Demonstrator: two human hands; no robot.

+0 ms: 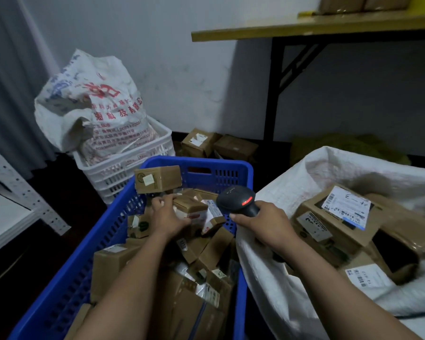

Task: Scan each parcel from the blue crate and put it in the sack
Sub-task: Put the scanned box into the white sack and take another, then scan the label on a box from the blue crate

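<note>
In the blue crate (123, 217), left hand (168, 215) grips a parcel (190, 207).

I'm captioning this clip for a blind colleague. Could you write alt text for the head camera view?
A person's left hand grips a small cardboard parcel inside a blue crate full of parcels, while the right hand holds a black barcode scanner with a red light. An open white sack to the right already holds labelled boxes.
</note>
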